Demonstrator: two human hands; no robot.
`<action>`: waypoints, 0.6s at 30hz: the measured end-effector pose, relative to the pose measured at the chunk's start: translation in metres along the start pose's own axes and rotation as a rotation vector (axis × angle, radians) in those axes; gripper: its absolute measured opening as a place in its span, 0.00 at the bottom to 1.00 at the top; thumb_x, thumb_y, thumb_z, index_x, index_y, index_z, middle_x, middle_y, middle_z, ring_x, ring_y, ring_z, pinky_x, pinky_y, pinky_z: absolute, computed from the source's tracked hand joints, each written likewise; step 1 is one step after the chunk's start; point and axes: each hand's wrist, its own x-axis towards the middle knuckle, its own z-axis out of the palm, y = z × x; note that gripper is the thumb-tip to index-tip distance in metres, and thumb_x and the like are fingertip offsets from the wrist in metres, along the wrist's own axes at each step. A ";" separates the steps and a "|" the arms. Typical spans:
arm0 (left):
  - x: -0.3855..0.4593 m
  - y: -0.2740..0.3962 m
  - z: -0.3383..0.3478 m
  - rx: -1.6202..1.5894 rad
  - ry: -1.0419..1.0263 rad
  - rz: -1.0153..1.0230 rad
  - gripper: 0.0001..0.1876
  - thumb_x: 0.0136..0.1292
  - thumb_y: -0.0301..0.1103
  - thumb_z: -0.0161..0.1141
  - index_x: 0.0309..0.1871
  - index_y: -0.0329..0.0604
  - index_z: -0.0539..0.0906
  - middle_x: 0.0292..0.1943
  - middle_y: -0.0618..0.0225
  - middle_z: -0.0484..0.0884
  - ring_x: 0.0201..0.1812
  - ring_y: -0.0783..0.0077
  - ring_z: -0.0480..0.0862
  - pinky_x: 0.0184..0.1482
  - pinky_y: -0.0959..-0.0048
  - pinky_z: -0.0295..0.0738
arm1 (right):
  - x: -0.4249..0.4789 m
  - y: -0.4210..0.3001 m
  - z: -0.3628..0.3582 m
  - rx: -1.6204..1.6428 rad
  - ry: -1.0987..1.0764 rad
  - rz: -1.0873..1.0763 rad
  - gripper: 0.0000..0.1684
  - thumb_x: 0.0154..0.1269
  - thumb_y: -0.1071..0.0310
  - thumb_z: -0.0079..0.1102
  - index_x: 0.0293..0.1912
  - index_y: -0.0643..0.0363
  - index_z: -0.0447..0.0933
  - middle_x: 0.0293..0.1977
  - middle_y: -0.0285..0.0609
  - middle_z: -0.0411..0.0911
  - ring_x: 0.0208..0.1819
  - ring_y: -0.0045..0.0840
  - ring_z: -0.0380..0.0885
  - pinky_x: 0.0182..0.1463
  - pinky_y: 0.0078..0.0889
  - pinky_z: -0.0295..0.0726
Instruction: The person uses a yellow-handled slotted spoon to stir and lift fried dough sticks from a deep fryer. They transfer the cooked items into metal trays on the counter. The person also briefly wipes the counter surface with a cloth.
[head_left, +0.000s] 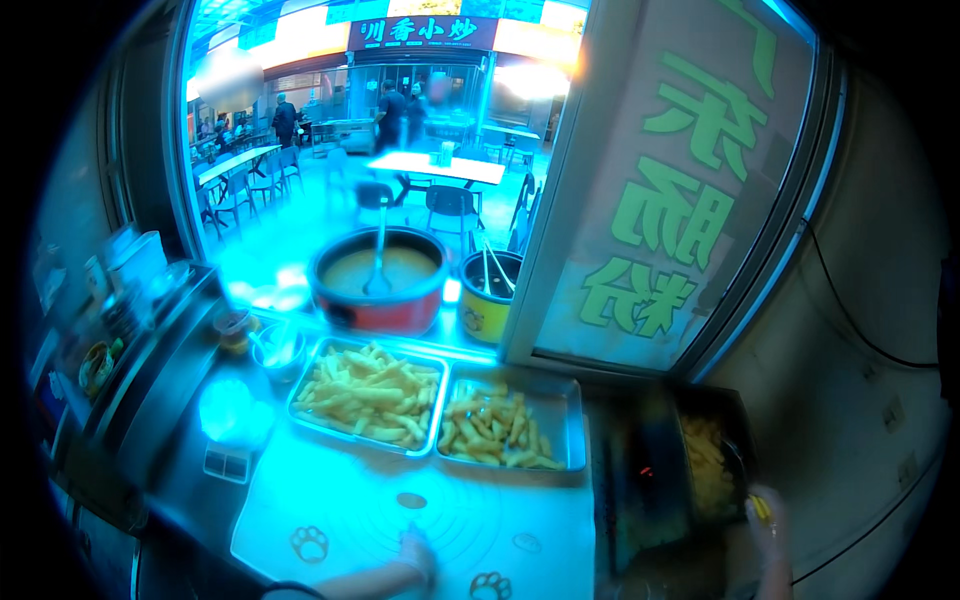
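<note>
My left hand (416, 559), blurred, is over the light mat (270, 517) with paw prints and rings; nothing shows in it, and its fingers are not clear. At the lower right, my right hand (769, 514) is closed around a yellow object (761, 508) beside a dark container of fries (705, 457); whether that object is a handle is unclear. Behind the mat, a metal tray heaped with fries (371, 397) stands beside another metal tray (566, 420) holding fewer browned fries (487, 431).
A red pot (386, 311) with a ladle (379, 277) in liquid and a yellow pot (484, 315) with utensils stand on the sill. A small bowl (277, 356) and a kitchen scale (226, 464) are left. Beyond the window are tables, chairs and several people; a glass panel (570, 322) bounds the right.
</note>
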 end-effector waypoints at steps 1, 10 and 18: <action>-0.002 0.000 -0.001 0.014 -0.038 0.019 0.40 0.48 0.64 0.59 0.58 0.43 0.75 0.64 0.45 0.62 0.66 0.39 0.56 0.58 0.55 0.62 | -0.001 0.003 -0.005 0.090 0.006 0.120 0.12 0.57 0.70 0.58 0.42 0.63 0.75 0.41 0.44 0.77 0.46 0.31 0.75 0.52 0.27 0.71; 0.048 0.012 0.048 0.008 0.165 -0.129 0.42 0.43 0.66 0.61 0.56 0.43 0.77 0.63 0.49 0.65 0.64 0.42 0.59 0.60 0.53 0.60 | -0.011 0.087 -0.040 0.773 0.168 0.613 0.20 0.60 0.58 0.54 0.48 0.57 0.67 0.41 0.48 0.73 0.42 0.39 0.77 0.46 0.41 0.77; 0.021 0.005 0.008 -0.075 0.030 -0.134 0.60 0.36 0.70 0.64 0.66 0.31 0.60 0.67 0.39 0.52 0.69 0.41 0.50 0.68 0.53 0.46 | -0.021 0.149 0.047 1.263 0.638 0.918 0.26 0.62 0.54 0.48 0.52 0.63 0.60 0.42 0.56 0.70 0.42 0.48 0.77 0.47 0.50 0.79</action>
